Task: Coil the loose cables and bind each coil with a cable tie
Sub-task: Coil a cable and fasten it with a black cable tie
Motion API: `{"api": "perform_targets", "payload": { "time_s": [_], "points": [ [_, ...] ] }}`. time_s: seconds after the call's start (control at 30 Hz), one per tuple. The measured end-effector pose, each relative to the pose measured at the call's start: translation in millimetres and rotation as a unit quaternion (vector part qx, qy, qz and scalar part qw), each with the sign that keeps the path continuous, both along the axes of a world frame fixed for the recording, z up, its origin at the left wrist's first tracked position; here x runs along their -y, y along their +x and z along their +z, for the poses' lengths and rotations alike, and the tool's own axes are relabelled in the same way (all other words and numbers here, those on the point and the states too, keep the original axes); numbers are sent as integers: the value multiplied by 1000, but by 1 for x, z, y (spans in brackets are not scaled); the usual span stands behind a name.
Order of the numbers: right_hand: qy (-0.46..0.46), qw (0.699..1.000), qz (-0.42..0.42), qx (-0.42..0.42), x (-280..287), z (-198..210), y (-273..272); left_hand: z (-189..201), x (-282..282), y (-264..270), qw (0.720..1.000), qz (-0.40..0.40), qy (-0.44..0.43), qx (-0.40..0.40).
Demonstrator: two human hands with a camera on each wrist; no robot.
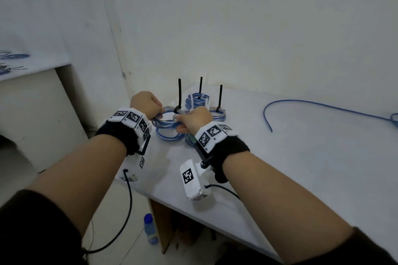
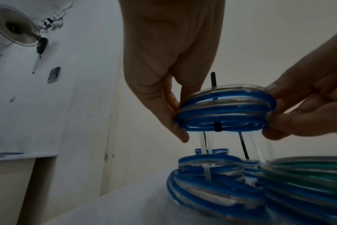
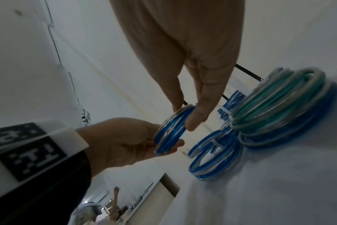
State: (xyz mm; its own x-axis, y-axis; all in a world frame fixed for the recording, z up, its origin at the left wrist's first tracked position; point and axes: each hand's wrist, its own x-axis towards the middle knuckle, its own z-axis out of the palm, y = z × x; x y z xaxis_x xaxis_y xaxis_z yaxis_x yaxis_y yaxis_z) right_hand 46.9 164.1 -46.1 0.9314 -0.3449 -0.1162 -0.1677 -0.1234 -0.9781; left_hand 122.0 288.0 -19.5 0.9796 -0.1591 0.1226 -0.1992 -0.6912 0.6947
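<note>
1. Both hands are holding one small round coil of blue and clear plastic cable [image 1: 167, 119] in the air, above the counter's [image 1: 301, 157] far left corner.
2. Left hand [image 1: 146, 104] is gripping the coil's left side: thumb under the rim, fingers curled over the top, as the left wrist view shows.
3. Right hand [image 1: 195, 119] is pinching the coil's right side between thumb and fingers [image 2: 298, 121].
4. A black cable tie [image 1: 179, 97] is wrapping the held coil on its far side; its tail is sticking straight up.
5. Held coil is hanging clear of the coils below it, not touching them (left wrist view).
6. Directly under it, a bound blue and clear coil [image 1: 169, 136] is lying flat near the counter's left edge, with a white cable tie [image 2: 207, 172] around it.
7. Just right of that, a stacked coil with green and clear turns [image 3: 279, 99] is sitting under the right wrist.
8. Further back toward the far edge, a taller blue coil [image 1: 197, 101] and another flat coil [image 1: 218, 114] are each showing an upright black tie tail.
9. A loose blue cable [image 1: 323, 105] is trailing uncoiled across the counter toward the right edge, well apart from the coils.
10. A clear plastic bottle with a blue cap [image 1: 150, 229] is standing on the floor below the counter's left edge.
</note>
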Motion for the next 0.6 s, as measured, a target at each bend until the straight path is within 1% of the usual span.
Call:
{"api": "perform_targets", "payload": {
  "time_s": [0.07, 0.13, 0.3, 0.4, 0.43, 0.5, 0.6],
  "points": [
    [-29, 999, -3, -16, -2, -6, 6, -6, -1, 3, 999, -1, 45, 14],
    [-47, 998, -7, -30, -4, -12, 12, -12, -1, 6, 998, -1, 66, 14],
    [-122, 992, -19, -37, -6, -25, 26, -19, -3, 7, 997, -7, 67, -23],
    [-165, 986, -11, -28, -4, -19, 24, -11, -1, 4, 997, -10, 70, -15],
    [-173, 985, -12, -20, -2, -15, 21, -7, 1, 4, 998, -7, 66, -2],
    [-170, 985, -12, -11, 6, -6, 14, 3, 8, 1, 997, 4, 50, 51],
    [-162, 987, -17, 0, 28, 11, -2, 22, 27, -10, 991, 16, -17, 130]
  ]
}}
